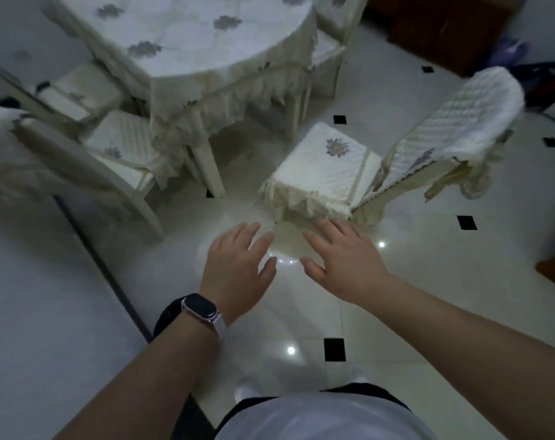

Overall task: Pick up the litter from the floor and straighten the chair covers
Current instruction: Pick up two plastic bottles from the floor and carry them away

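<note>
A chair stands in front of me, pulled away from the table, with a cream quilted seat cover (325, 173) that has a frilled front edge. Its quilted back cover (460, 122) hangs crooked, with one corner drooping off the right side. My left hand (234, 268), with a watch on the wrist, and my right hand (339, 258) are both stretched out with straight fingers just below the seat's front frill. Neither hand holds anything or touches the cover. I see no litter on the floor nearby.
A table with a cream flowered tablecloth (200, 42) stands at the back left, with covered chairs (117, 144) tucked around it. The floor is glossy white tile with small black squares (334, 349). A dark wooden cabinet (444, 30) is at the back right.
</note>
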